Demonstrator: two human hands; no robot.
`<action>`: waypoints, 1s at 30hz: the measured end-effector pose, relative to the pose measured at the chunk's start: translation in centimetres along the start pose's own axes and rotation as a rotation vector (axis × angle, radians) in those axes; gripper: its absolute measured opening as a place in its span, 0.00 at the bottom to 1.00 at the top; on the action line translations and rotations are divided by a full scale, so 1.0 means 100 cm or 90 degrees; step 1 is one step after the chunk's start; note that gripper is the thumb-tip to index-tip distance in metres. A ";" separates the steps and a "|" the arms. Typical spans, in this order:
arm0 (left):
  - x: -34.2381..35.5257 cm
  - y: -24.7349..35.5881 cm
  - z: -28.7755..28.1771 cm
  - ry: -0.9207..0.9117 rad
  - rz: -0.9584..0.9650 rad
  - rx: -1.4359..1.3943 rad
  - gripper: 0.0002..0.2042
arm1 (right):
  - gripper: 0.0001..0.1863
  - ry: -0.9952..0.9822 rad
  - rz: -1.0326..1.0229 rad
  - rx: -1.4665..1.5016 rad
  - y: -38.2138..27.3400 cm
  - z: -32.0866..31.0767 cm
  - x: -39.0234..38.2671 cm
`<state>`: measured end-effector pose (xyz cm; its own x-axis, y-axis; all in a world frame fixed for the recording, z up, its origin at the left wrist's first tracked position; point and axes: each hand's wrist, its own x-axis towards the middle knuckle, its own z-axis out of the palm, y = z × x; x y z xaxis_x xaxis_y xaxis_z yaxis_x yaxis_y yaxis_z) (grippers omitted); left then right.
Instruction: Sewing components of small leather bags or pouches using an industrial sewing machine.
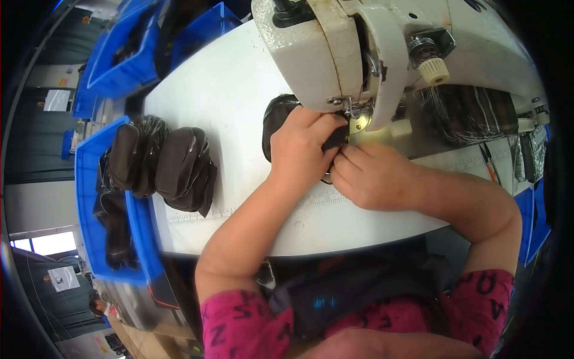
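A small black zippered pouch [275, 122] lies on the white sewing table under the head of a sewing machine [335, 57]. My left hand [305, 143] grips it from above, fingers curled over its fabric beside the needle area. Close on the right, my right hand [373, 176] pinches the pouch's near edge just below the lit presser foot [359, 112]. A curved, shiny edge shows beneath the two hands. Fingers and machine head hide the exact spot at the needle.
Two piles of similar dark pouches [182, 164] sit at the table's left, beside a blue bin [86, 209] holding more. Another blue bin [128, 78] stands at the far left. Right of the needle lie dark pieces with loose threads [466, 113] and pens [490, 163].
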<state>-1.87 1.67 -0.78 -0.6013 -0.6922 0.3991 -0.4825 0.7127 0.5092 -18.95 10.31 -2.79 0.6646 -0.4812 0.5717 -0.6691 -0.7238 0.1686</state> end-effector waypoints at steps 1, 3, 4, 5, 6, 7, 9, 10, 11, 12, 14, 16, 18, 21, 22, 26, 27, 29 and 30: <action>0.000 -0.001 -0.003 -0.018 0.083 0.038 0.16 | 0.07 -0.021 -0.004 -0.004 0.000 -0.003 0.000; 0.001 -0.005 -0.007 -0.037 0.169 0.074 0.18 | 0.07 -0.043 -0.006 -0.010 0.000 -0.009 -0.002; -0.001 -0.009 -0.008 -0.048 0.237 0.122 0.19 | 0.07 -0.050 -0.011 -0.003 0.000 -0.011 -0.004; 0.002 -0.009 -0.008 -0.060 0.306 0.168 0.21 | 0.07 -0.060 -0.013 0.002 0.001 -0.014 -0.007; 0.000 -0.005 -0.009 -0.075 0.287 0.155 0.23 | 0.07 -0.062 -0.008 0.001 0.001 -0.016 -0.008; 0.000 -0.002 -0.010 -0.078 0.290 0.151 0.23 | 0.08 -0.067 -0.019 -0.012 0.002 -0.019 -0.008; 0.002 0.007 -0.015 -0.119 0.235 0.132 0.22 | 0.08 -0.069 -0.029 -0.025 0.000 -0.024 -0.006; 0.001 0.006 -0.013 -0.117 0.227 0.132 0.22 | 0.09 -0.110 -0.025 -0.022 -0.001 -0.027 -0.006; 0.000 0.007 -0.012 -0.120 0.229 0.131 0.22 | 0.09 -0.152 -0.019 -0.020 -0.004 -0.028 -0.006; -0.002 0.008 -0.010 -0.107 0.242 0.143 0.21 | 0.09 -0.152 -0.015 -0.020 -0.006 -0.028 -0.007; -0.003 0.009 -0.009 -0.090 0.262 0.147 0.21 | 0.10 -0.132 -0.002 -0.048 -0.009 -0.026 -0.009; -0.002 0.009 -0.011 -0.101 0.270 0.140 0.21 | 0.10 -0.125 -0.009 -0.062 -0.010 -0.027 -0.007; -0.003 0.009 -0.012 -0.110 0.276 0.134 0.20 | 0.10 -0.119 -0.019 -0.076 -0.010 -0.027 -0.007; -0.006 0.007 -0.009 -0.109 0.274 0.128 0.19 | 0.10 -0.100 -0.020 -0.085 -0.012 -0.026 -0.007; -0.005 0.007 -0.006 -0.091 0.275 0.118 0.19 | 0.10 -0.117 -0.018 -0.085 -0.012 -0.026 -0.007; -0.005 0.006 -0.001 -0.048 0.284 0.101 0.18 | 0.10 -0.120 -0.021 -0.087 -0.013 -0.026 -0.007; -0.006 0.006 -0.001 -0.048 0.284 0.102 0.18 | 0.10 -0.119 -0.021 -0.087 -0.012 -0.025 -0.007; -0.007 0.005 -0.001 -0.052 0.279 0.112 0.18 | 0.10 -0.115 -0.021 -0.088 -0.013 -0.023 -0.008; -0.007 0.006 0.000 -0.051 0.278 0.112 0.18 | 0.10 -0.115 -0.022 -0.088 -0.013 -0.024 -0.008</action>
<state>-1.70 2.60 -0.75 -0.8160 -0.3172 0.4832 -0.2701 0.9483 0.1665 -19.38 12.80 -1.57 0.7278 -0.5472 0.4134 -0.6763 -0.6727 0.3002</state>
